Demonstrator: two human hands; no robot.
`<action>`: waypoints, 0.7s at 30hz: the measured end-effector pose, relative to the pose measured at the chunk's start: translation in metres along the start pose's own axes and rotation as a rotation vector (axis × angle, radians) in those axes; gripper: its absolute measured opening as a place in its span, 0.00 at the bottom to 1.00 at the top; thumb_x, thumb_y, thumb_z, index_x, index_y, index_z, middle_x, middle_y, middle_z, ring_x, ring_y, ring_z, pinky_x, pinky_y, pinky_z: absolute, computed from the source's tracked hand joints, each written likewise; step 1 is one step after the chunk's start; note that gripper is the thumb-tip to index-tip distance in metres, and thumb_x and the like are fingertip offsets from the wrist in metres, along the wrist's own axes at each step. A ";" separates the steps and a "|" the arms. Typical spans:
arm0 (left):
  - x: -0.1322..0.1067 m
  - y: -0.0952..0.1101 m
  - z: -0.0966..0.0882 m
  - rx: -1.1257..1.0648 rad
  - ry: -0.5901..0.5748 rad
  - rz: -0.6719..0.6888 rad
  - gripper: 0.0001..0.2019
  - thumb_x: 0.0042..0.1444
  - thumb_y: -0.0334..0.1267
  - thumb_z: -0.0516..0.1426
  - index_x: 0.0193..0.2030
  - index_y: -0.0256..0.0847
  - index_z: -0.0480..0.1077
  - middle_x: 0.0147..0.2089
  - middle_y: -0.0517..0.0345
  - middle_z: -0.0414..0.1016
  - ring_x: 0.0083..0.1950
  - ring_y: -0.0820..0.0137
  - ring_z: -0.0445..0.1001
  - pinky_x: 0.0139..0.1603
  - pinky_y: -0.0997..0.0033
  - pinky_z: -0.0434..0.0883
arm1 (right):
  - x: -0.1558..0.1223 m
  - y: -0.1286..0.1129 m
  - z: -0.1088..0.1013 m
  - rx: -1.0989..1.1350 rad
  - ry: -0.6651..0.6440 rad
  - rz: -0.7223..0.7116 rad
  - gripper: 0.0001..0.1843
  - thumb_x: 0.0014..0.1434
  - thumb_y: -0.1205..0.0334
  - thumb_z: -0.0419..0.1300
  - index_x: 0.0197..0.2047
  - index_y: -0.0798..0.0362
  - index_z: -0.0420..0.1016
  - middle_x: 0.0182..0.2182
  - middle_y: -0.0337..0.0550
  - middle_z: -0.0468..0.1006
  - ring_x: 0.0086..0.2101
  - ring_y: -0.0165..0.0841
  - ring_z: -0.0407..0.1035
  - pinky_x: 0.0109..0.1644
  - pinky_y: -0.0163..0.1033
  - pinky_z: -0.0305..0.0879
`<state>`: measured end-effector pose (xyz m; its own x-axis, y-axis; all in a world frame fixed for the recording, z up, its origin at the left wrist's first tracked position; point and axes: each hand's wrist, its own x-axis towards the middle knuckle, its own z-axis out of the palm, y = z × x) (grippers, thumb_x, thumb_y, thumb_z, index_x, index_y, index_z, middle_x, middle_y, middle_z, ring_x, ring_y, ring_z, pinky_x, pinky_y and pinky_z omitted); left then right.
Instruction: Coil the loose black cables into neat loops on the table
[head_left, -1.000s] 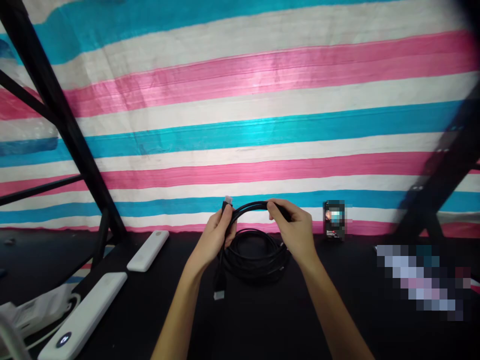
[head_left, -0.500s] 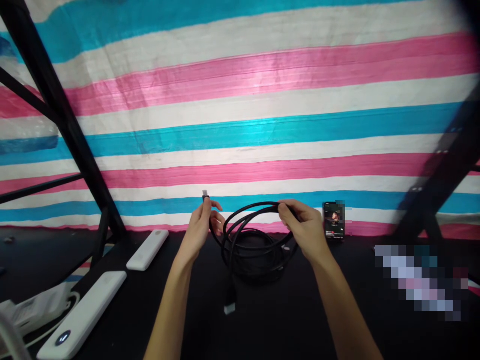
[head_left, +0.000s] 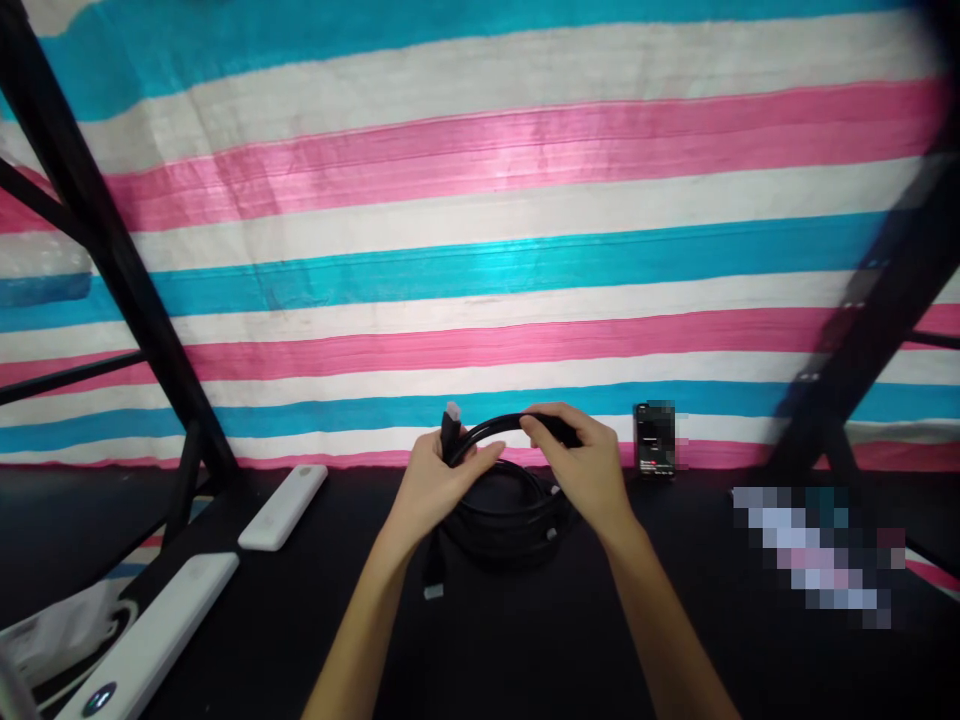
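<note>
A black cable [head_left: 486, 428], gathered into loops, is held up between both hands. My left hand [head_left: 435, 490] closes on the left side of the loops, its thumb reaching along them. One plug [head_left: 451, 418] with a pale tip points up out of this hand, and another plug [head_left: 433, 575] hangs below it. At the top right of the loops my right hand [head_left: 589, 470] pinches the cable, thumb in front. More coiled black cable [head_left: 502, 550] with small pale ends lies behind and below on the table; where the held loops end against it is hard to see.
Two white oblong devices [head_left: 283, 508] lie on the black table at the left, beside a white adapter [head_left: 64, 630] with a cord. A phone [head_left: 654, 442] leans against the striped sheet [head_left: 480, 250]. Black frame posts [head_left: 127, 280] stand at both sides.
My left hand has moved right, from holding one plug end to gripping the loops. Both hands are closer together and the loops are bunched tighter. The view has shifted slightly.
</note>
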<state>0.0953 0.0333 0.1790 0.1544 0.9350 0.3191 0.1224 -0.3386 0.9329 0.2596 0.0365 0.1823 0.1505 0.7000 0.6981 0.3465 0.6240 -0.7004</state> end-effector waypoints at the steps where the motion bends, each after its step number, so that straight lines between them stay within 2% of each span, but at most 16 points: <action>1: -0.001 0.001 -0.002 -0.007 0.011 -0.008 0.21 0.46 0.50 0.61 0.19 0.39 0.57 0.15 0.69 0.51 0.17 0.81 0.49 0.18 0.76 0.46 | -0.001 -0.002 0.001 0.024 -0.021 0.000 0.08 0.53 0.57 0.62 0.31 0.52 0.76 0.24 0.39 0.75 0.24 0.29 0.66 0.27 0.35 0.62; 5: -0.001 0.006 -0.011 -0.150 0.021 -0.065 0.19 0.46 0.47 0.62 0.19 0.39 0.58 0.13 0.71 0.48 0.15 0.83 0.45 0.17 0.76 0.41 | -0.001 -0.005 0.005 0.091 -0.099 0.011 0.07 0.52 0.57 0.62 0.33 0.52 0.75 0.25 0.39 0.74 0.25 0.29 0.66 0.27 0.34 0.62; 8: 0.000 0.006 -0.015 -0.320 0.069 -0.035 0.19 0.46 0.44 0.63 0.19 0.39 0.57 0.12 0.73 0.45 0.13 0.84 0.43 0.15 0.77 0.40 | 0.000 -0.004 0.007 0.099 -0.087 0.047 0.09 0.50 0.56 0.63 0.31 0.52 0.73 0.21 0.35 0.69 0.21 0.26 0.62 0.24 0.32 0.60; 13: 0.002 0.004 -0.017 -0.634 0.142 0.018 0.22 0.48 0.41 0.61 0.19 0.41 0.49 0.12 0.74 0.41 0.13 0.85 0.39 0.13 0.80 0.40 | 0.000 -0.003 0.008 0.363 -0.190 0.247 0.20 0.54 0.47 0.59 0.21 0.52 0.62 0.12 0.31 0.62 0.10 0.23 0.57 0.13 0.30 0.51; 16: 0.003 0.005 -0.016 -0.691 0.164 0.013 0.24 0.47 0.41 0.62 0.18 0.41 0.47 0.12 0.74 0.41 0.12 0.85 0.39 0.12 0.81 0.40 | -0.003 -0.004 0.009 0.473 -0.200 0.295 0.25 0.54 0.46 0.59 0.16 0.53 0.59 0.09 0.31 0.60 0.08 0.23 0.56 0.11 0.29 0.46; 21: 0.005 0.006 -0.018 -0.719 0.185 -0.026 0.24 0.46 0.40 0.63 0.18 0.41 0.48 0.12 0.75 0.42 0.11 0.86 0.41 0.11 0.83 0.42 | -0.004 -0.009 0.008 0.617 -0.214 0.393 0.27 0.52 0.47 0.61 0.15 0.52 0.54 0.06 0.27 0.52 0.06 0.18 0.42 0.09 0.28 0.34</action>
<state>0.0788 0.0375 0.1895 -0.0149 0.9656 0.2596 -0.5578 -0.2235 0.7993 0.2481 0.0311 0.1849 -0.0486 0.9237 0.3801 -0.2850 0.3519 -0.8916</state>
